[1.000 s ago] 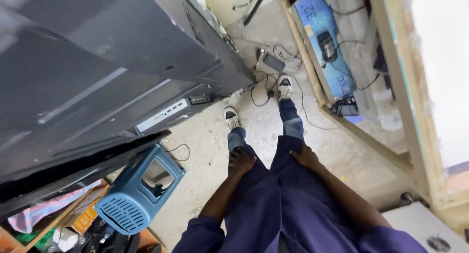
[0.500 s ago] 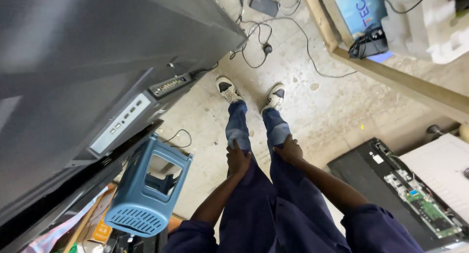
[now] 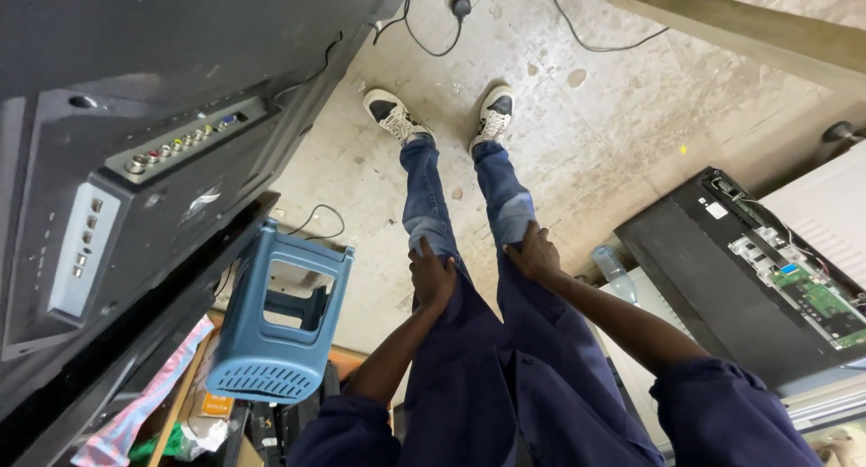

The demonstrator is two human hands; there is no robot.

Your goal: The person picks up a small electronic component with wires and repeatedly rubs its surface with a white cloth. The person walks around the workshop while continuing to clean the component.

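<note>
Both hands rest on the person's own legs, at the hem of a dark navy work coat [image 3: 492, 368] where it meets the blue jeans [image 3: 424, 205]. The left hand [image 3: 433, 276] lies on the left thigh, fingers curled over the coat edge; its grip is closed on cloth and nothing else. The right hand [image 3: 534, 255] lies on the right thigh just above the knee, fingers bent over the fabric, likewise holding no tool.

Compared with the frames of a moment ago, the hands sit at the same spot on the thighs; the view has tipped further down, so the legs now show at full length to the white sneakers [image 3: 492, 115] on the concrete floor [image 3: 613, 124].

Left of the left grip, near it, a blue plastic stool [image 3: 280, 327] lies tilted on its side. Further left stands the grey back panel of a large television [image 3: 135, 178] with a row of sockets. Right of the right grip, apart from it, lies an opened television chassis [image 3: 722, 277] with green circuit boards [image 3: 812, 295] exposed. Beyond the feet, black cables [image 3: 433, 34] trail across the floor.
</note>
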